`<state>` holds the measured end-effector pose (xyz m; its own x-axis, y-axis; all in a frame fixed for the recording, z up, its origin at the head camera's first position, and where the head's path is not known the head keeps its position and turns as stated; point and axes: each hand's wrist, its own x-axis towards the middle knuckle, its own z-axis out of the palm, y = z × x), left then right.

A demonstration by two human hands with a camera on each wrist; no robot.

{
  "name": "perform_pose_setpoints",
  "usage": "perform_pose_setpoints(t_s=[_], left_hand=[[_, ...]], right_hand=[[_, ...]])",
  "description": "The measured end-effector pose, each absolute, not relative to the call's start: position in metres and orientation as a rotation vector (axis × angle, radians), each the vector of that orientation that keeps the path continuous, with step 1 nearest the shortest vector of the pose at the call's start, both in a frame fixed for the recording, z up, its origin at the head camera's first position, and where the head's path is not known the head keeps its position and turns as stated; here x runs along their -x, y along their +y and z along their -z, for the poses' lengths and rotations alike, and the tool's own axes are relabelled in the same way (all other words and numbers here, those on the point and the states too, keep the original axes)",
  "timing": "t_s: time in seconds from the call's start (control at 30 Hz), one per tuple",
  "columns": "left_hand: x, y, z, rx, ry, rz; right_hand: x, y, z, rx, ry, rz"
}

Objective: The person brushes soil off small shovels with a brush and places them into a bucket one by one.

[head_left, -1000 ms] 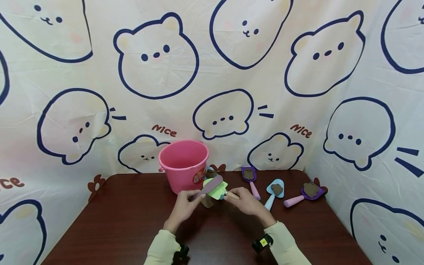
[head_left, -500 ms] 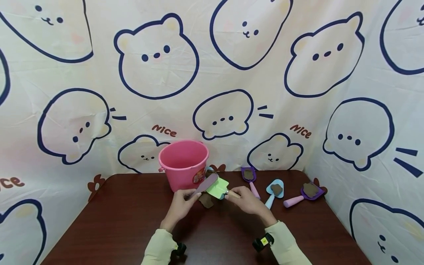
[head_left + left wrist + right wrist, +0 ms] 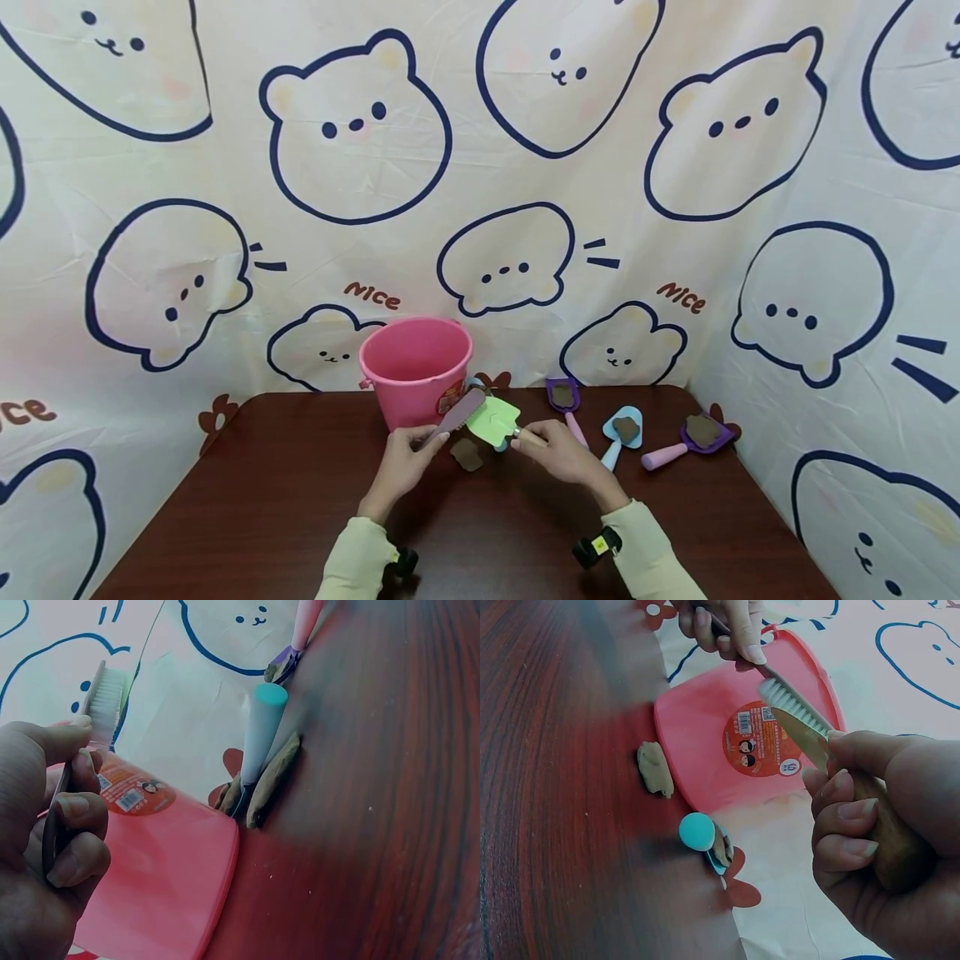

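Note:
My left hand grips a brush with a mauve back; its white bristles show in the left wrist view. A small light green toy shovel is held by its wooden handle in my right hand. The brush head overlaps the left edge of the shovel's blade in the head view, bristles turned toward it. Both tools are held up off the table, in front of the pink bucket. Below them a brown clay-like lump lies on the table.
A blue-headed shovel, its pale handle ending in teal, is beside the bucket, partly hidden. To the right lie a purple shovel, a light blue shovel and another purple shovel, each bearing a brown lump. Printed cloth hangs behind.
The brush has slid left and slightly down, from across the green blade to its left edge, with my left hand shifting left. My right hand and the shovel have edged slightly right.

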<state>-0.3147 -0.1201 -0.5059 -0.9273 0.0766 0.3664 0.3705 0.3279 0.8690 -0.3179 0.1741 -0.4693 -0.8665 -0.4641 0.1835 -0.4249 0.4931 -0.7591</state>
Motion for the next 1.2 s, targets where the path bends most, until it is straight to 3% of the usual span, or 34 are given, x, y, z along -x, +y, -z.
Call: perform_pose_setpoints(t_s=[1.2], left_hand=[[0.302, -0.086, 0.501, 0.598, -2.384, 1.719]], right_hand=[[0.32, 0.168, 0.48, 0.773, 2.602, 1.406]])
